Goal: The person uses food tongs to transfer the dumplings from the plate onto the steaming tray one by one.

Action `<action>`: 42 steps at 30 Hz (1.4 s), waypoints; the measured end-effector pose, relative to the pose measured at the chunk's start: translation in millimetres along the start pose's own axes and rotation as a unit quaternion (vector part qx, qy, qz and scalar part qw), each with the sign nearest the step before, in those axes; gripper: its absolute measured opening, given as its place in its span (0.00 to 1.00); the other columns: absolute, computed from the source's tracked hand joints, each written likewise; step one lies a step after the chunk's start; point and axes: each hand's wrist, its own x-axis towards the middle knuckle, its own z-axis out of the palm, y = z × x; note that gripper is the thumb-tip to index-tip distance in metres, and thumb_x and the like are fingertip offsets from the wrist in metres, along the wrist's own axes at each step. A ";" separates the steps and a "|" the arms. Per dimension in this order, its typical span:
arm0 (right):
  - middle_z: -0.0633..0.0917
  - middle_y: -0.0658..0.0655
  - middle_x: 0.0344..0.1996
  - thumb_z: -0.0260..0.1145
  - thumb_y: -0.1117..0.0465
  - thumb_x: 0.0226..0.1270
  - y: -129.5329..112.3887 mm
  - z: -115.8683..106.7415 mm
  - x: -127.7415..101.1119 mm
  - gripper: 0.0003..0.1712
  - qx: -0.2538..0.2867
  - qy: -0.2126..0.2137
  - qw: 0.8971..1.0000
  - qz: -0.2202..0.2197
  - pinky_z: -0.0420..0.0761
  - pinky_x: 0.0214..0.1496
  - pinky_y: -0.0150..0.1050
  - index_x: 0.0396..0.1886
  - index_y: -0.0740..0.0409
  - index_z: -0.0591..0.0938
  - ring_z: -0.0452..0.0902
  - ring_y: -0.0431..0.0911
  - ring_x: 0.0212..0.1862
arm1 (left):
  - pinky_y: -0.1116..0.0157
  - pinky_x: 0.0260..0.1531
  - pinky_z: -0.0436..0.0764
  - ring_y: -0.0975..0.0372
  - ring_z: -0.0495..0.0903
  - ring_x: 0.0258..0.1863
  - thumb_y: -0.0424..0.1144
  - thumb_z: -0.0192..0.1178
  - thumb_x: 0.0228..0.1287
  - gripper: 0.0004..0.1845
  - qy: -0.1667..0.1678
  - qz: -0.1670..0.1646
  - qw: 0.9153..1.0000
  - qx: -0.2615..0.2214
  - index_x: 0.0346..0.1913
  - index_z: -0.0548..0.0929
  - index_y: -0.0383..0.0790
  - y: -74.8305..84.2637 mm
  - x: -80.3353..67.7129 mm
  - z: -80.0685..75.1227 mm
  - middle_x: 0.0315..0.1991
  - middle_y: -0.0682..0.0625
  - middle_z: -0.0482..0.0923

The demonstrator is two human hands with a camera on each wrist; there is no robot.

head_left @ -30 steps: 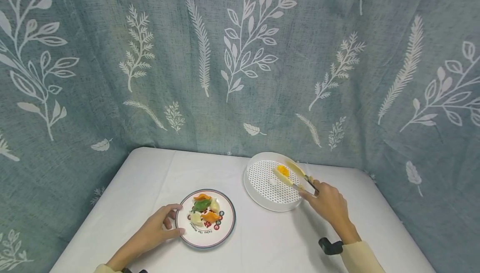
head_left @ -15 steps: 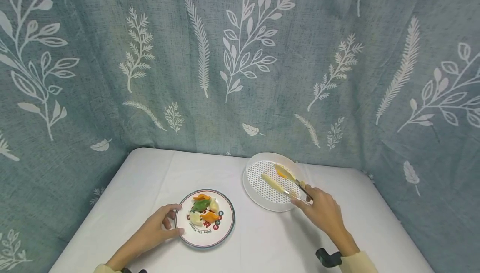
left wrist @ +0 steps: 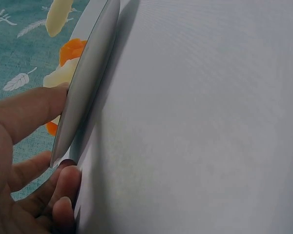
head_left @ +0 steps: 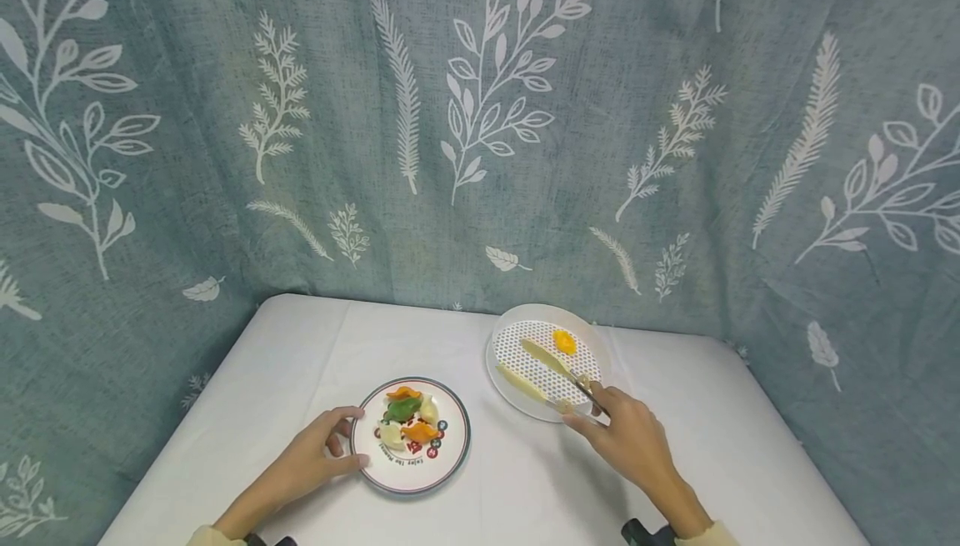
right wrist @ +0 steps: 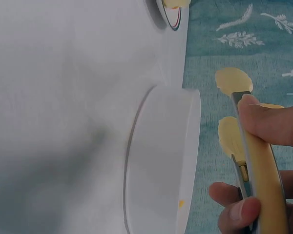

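Observation:
My left hand (head_left: 341,442) grips the left rim of a small patterned plate (head_left: 450,463), thumb on top (left wrist: 29,114) and fingers under the plate's edge (left wrist: 85,83). On it lie orange, green and cream dumplings (head_left: 408,421). My right hand (head_left: 587,406) holds yellow tongs (head_left: 543,358) by the handle (right wrist: 261,185). Their two blades are spread apart and empty, low over the left part of a white perforated tray (head_left: 517,333). An orange dumpling (head_left: 564,341) lies on the tray at the back, apart from the tongs.
Both dishes stand on a white-covered table (head_left: 300,346). A blue-green curtain with white leaf prints (head_left: 480,112) hangs close behind and around it. The tray's white side wall (right wrist: 161,161) fills the right wrist view.
The tongs let go of the orange dumpling, which now lies on the tray. My right hand drew the open tongs left and nearer. The left hand and plate stayed put.

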 end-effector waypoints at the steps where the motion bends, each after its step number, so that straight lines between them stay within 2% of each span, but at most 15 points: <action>1: 0.81 0.47 0.30 0.78 0.39 0.58 -1.4 0.5 -2.0 0.39 0.003 -0.002 1.000 -0.001 0.70 0.25 0.38 0.61 0.62 0.84 0.69 0.40 0.27 | 0.61 0.32 0.74 0.61 0.72 0.35 0.50 0.82 0.46 0.43 0.000 -0.002 1.000 0.000 0.67 0.76 0.45 0.0 0.2 0.2 0.46 0.54 0.78; 7: 0.79 0.43 0.29 0.78 0.38 0.56 -10.5 3.6 -11.7 0.40 0.015 -0.007 1.000 -0.013 0.67 0.24 0.35 0.61 0.59 0.85 0.66 0.38 0.26 | 0.61 0.32 0.74 0.61 0.72 0.36 0.50 0.82 0.46 0.43 -0.004 -0.005 1.000 0.002 0.67 0.76 0.45 0.3 1.0 0.8 0.46 0.54 0.77; 15: 0.84 0.44 0.34 0.81 0.40 0.53 -23.8 10.0 -23.0 0.40 0.031 -0.028 0.999 -0.012 0.70 0.27 0.33 0.63 0.54 0.84 0.67 0.36 0.26 | 0.61 0.32 0.74 0.60 0.72 0.36 0.52 0.82 0.46 0.44 -0.006 -0.007 1.000 0.002 0.68 0.76 0.45 0.9 0.3 -0.5 0.47 0.54 0.77; 21: 0.84 0.43 0.33 0.83 0.41 0.50 -34.0 17.3 -32.0 0.41 0.036 -0.032 0.999 -0.017 0.70 0.28 0.33 0.62 0.56 0.85 0.66 0.33 0.24 | 0.62 0.32 0.74 0.61 0.72 0.36 0.51 0.82 0.46 0.44 -0.010 -0.011 1.000 -0.006 0.68 0.76 0.46 -1.7 -0.2 0.6 0.47 0.54 0.77; 26: 0.84 0.41 0.33 0.81 0.38 0.50 -37.9 25.7 -39.1 0.41 0.049 -0.024 0.998 -0.043 0.69 0.27 0.31 0.61 0.54 0.85 0.64 0.31 0.23 | 0.62 0.33 0.73 0.61 0.72 0.37 0.50 0.82 0.47 0.43 -0.007 -0.001 1.000 -0.006 0.68 0.76 0.45 -2.1 -0.2 -0.5 0.47 0.54 0.77; 31: 0.81 0.38 0.31 0.77 0.33 0.54 -41.8 30.9 -45.7 0.38 0.067 -0.030 0.994 -0.076 0.66 0.24 0.30 0.58 0.51 0.87 0.61 0.30 0.21 | 0.62 0.33 0.73 0.61 0.72 0.37 0.51 0.82 0.47 0.43 -0.005 -0.001 1.000 -0.005 0.68 0.76 0.45 -0.5 -0.4 -0.7 0.47 0.54 0.77; 42: 0.80 0.37 0.31 0.74 0.34 0.58 -50.3 38.8 -50.4 0.38 0.063 -0.058 0.990 -0.116 0.70 0.30 0.30 0.61 0.51 0.86 0.65 0.30 0.25 | 0.62 0.32 0.73 0.61 0.72 0.37 0.51 0.82 0.47 0.43 -0.005 0.007 1.000 -0.011 0.67 0.77 0.46 -2.6 -0.4 -0.9 0.47 0.54 0.77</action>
